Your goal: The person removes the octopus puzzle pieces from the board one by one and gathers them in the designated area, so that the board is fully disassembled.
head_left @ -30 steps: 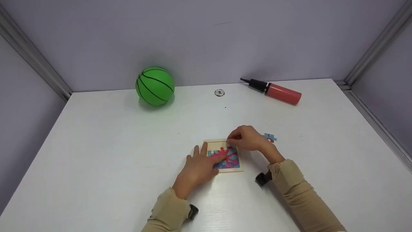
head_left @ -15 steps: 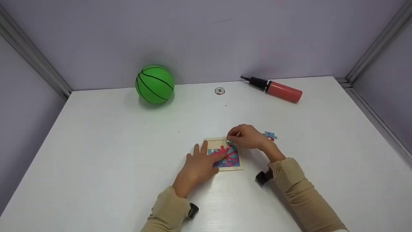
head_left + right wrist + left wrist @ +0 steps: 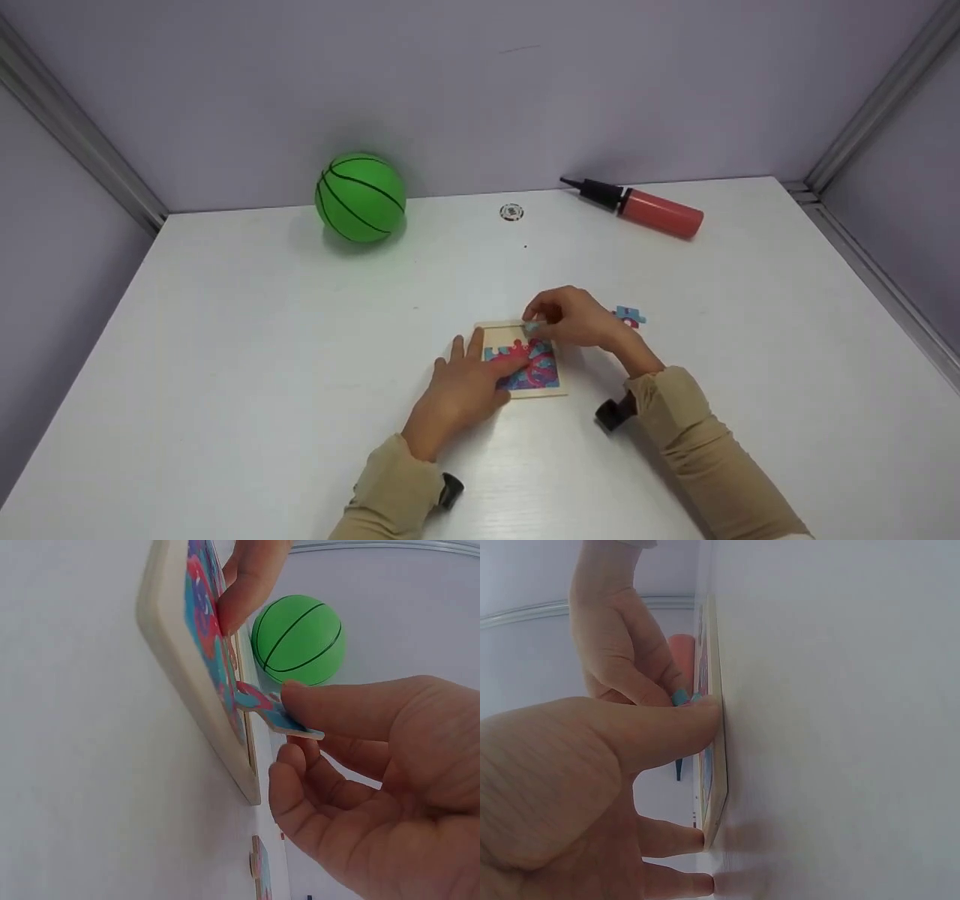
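A small wooden jigsaw tray [image 3: 536,395] lies on the table, its lower part filled with pink, blue and purple pieces. My left hand [image 3: 459,390] rests on it with straight, spread fingers. The index finger touches the fitted pieces, and the thumb [image 3: 667,731] lies against the near rim. At the tray's far right corner my right hand [image 3: 577,321] pinches a blue and pink jigsaw piece [image 3: 281,718] between thumb and fingers. That piece is tilted, its lower end at the fitted pieces; whether it touches them I cannot tell. Bare wood shows at the tray's far left.
A loose blue and red jigsaw piece [image 3: 630,316] lies just beyond the right wrist. Farther back are a green ball [image 3: 361,197], a round black and white chip [image 3: 511,212] and a red hand pump [image 3: 660,213] by the back wall.
My right fingers have shifted slightly left over the tray's far right corner, and more of the held jigsaw piece shows. The left hand stays in place.
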Available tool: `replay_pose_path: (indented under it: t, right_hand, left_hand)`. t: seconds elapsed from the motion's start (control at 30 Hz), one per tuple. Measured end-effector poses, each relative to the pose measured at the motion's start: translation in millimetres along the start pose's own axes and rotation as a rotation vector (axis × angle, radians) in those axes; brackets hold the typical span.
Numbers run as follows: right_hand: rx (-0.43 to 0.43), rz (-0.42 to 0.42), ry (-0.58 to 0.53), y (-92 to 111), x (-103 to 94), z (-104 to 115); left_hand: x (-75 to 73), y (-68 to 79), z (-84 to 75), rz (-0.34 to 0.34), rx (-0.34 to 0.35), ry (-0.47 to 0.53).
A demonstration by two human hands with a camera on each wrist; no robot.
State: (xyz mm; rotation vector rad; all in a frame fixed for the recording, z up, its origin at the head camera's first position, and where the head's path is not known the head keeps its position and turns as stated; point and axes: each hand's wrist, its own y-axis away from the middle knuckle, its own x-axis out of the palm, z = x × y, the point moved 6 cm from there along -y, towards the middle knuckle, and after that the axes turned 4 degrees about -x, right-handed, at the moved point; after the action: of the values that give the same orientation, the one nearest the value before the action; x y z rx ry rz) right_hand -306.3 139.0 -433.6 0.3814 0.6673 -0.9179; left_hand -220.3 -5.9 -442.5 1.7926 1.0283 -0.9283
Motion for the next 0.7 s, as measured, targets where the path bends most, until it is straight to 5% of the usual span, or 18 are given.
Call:
replay_pose_path:
  t: [0.7]
  right_hand:
    - [0.001, -0.069, -0.133, 3.8, -1.1, -3.8]
  left_hand:
    - [0.3, -1.9, 0.8, -0.019, -0.001, -0.022]
